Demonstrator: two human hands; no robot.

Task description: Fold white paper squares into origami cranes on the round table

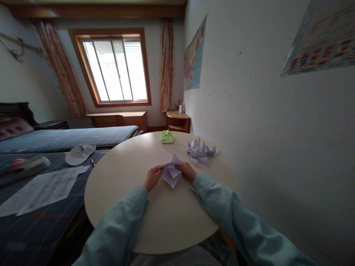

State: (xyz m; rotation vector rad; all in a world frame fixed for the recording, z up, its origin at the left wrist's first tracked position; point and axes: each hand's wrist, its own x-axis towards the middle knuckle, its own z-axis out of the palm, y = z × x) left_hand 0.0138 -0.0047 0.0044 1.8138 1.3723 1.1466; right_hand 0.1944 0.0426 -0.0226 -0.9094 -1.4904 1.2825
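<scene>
A partly folded sheet of pale purple origami paper [171, 173] is held up over the round table between my two hands. My left hand [153, 177] pinches its left corner between thumb and fingers. On the opposite side my right hand [186, 170] grips the paper's right edge, with the thumb on the near face. Creases and loose flaps show in the middle of the sheet, and one point hangs downward. Beyond my right hand, several folded paper cranes [198, 150] in the same pale colour sit in a cluster on the table.
The round cream table [119, 199] fills the middle, close to the white wall on the right. A green and white tissue pack [167, 137] stands at its far edge. To the left, a bed [63, 216] bears printed sheets [47, 190], a cap [80, 154] and a pen [93, 162].
</scene>
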